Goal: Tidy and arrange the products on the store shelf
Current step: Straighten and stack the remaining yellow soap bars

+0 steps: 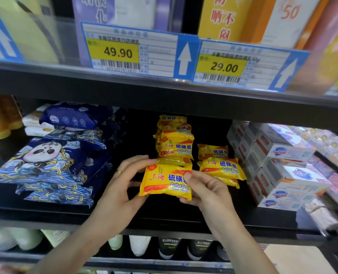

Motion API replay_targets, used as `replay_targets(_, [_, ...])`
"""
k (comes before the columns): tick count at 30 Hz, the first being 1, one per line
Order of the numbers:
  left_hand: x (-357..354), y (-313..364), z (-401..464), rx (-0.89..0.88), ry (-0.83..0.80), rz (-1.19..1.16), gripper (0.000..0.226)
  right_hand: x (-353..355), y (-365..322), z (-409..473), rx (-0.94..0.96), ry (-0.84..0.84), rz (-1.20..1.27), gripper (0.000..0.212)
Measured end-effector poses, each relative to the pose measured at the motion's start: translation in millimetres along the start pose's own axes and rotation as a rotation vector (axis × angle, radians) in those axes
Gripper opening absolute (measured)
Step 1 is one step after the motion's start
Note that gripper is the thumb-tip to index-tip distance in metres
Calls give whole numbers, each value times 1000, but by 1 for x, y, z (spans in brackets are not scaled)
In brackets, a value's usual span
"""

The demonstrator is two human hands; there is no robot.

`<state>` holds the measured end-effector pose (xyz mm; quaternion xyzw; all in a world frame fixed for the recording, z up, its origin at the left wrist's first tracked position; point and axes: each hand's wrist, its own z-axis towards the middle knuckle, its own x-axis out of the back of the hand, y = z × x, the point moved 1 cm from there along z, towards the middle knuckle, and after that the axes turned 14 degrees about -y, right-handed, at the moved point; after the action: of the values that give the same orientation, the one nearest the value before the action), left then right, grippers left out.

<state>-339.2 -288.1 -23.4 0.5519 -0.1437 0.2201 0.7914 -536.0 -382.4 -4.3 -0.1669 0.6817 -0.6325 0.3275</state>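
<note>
A yellow sulfur soap packet (pixel 163 181) is held just above the black shelf (pixel 164 212), at its middle front. My left hand (pixel 124 184) grips its left edge and my right hand (pixel 204 189) pinches its right edge, thumb on the front. Behind it rises a leaning stack of the same yellow soap packets (pixel 175 139). To the right lie two more yellow packets (pixel 221 166), one on the other, with another (pixel 212 151) behind them.
Blue panda-print wipe packs (pixel 47 165) are piled at the left. White boxed soaps (pixel 278 165) are stacked at the right. Price tags (pixel 128 50) hang on the upper shelf edge. Bottles (pixel 139 245) stand on the shelf below. Orange-capped bottles (pixel 0 117) sit far left.
</note>
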Motion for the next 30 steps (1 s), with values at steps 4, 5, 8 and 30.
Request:
replay_targets(4, [-1,-2,0,-22,-15,58,75,-3,0,0,-2,6,22,48])
replay_targets(5, [-1,-2,0,-24,-6,59,71,-4,0,1,-4,11,34,51])
replay_targets(8, [0,-2,0,-13,8,55,63,-3,0,2,-12,10,35,58])
replay_targets(30, [-1,-8,-4,151,24,-65,34,-1,13,-6,220,53,-206,24])
